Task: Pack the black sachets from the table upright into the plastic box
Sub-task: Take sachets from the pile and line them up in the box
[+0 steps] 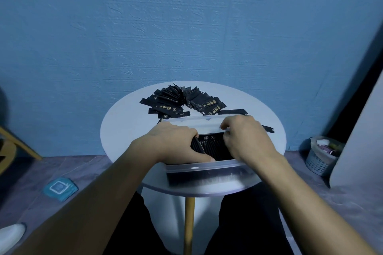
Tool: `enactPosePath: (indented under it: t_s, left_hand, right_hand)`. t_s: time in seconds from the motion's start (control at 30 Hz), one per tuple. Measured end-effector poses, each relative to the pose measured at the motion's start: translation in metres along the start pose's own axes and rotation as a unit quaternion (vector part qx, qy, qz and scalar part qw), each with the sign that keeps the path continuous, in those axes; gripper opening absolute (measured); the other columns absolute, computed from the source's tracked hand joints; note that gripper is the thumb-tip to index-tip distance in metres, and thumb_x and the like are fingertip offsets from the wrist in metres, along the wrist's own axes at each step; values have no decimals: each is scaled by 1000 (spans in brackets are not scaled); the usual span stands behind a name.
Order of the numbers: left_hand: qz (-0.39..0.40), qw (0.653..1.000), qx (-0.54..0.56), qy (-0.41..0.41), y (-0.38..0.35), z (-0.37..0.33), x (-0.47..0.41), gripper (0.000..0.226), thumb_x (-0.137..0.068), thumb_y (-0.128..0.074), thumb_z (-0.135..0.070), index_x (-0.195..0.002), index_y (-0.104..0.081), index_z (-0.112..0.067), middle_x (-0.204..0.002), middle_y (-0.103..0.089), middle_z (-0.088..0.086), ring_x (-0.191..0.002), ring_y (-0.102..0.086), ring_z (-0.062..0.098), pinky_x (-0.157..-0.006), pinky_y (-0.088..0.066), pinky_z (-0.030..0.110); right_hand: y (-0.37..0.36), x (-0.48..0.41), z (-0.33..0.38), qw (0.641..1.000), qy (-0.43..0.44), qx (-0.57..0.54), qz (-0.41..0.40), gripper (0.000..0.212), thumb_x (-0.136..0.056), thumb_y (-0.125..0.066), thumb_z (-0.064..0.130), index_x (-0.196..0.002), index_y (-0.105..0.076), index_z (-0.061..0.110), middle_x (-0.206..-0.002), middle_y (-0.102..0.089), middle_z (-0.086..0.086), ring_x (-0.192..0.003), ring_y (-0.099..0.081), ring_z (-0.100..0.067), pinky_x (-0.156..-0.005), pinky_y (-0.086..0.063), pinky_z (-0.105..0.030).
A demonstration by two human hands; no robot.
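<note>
Left hand grips upright sachets inside the plastic box; right hand curls beside them, its grasp unclear; loose sachets fan out at twelve o'clock on the tabletop

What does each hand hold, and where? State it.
Left hand grips a bundle of black sachets round their upper ends; right hand's hold cannot be told.

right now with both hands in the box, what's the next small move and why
Probably reach the right hand to the loose sachets on the table beyond the box for another bunch: many lie unpacked there, and the left hand grips the standing sachets inside, holding them upright.
</note>
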State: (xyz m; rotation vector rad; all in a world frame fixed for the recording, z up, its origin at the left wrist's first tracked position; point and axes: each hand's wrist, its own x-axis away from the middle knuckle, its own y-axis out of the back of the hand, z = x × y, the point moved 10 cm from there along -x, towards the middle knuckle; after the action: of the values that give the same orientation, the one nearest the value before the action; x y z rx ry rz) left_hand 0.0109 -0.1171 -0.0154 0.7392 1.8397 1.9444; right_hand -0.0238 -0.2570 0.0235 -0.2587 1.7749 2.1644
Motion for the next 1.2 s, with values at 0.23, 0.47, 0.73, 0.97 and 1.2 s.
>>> enactPosePath:
  t_s: [0.23,0.47,0.73,0.97,1.2]
  left_hand:
    - [2,1000,6,-3,-3,1,-3,90,-65,-32,-100,-121,-56,-34,-115,-68,-12,-89,-50,18,-95,-37,39]
    - [0,1000,-1,-3,-3,1,-3,88,-69,-35,-99,-123,-56,-33,-115,-67,-11,-92,-52,18,-92,-37,39]
    - [-13,1000,-9,-8,1,-2,-1,88,-73,-38,-97,-130,-55,-32,-121,-66,-10,-111,-59,19,-94,-37,38]
    - [-16,1000,-9,-7,1,-2,-2,80,-72,-37,-97,-114,-58,-32,-108,-68,-10,-90,-52,17,-90,-37,39]
    - [-20,1000,-13,-12,0,-2,-3,80,-72,-37,-97,-115,-59,-32,-108,-68,-9,-94,-56,19,-93,-38,40]
  right_hand:
    - [-22,-4,-7,994,-28,58,86,36,-76,-52,11,-108,-68,19,-105,-69,-14,-97,-64,-37,-71,-46,-33]
    - [-21,-3,-3,993,-17,73,95,38,-78,-53,8,-112,-67,18,-104,-67,-13,-101,-64,-33,-72,-47,-32]
    - [-27,-4,4,990,28,82,115,23,-79,-50,9,-97,-62,15,-106,-65,-11,-109,-57,-31,-76,-49,-34]
    - [-43,-9,10,976,89,112,163,30,-87,-48,21,-113,-62,17,-117,-56,-9,-112,-58,-32,-104,-43,-44]
    - [-45,-10,7,976,84,112,167,31,-92,-46,18,-119,-60,16,-121,-53,-10,-113,-54,-33,-102,-43,-42]
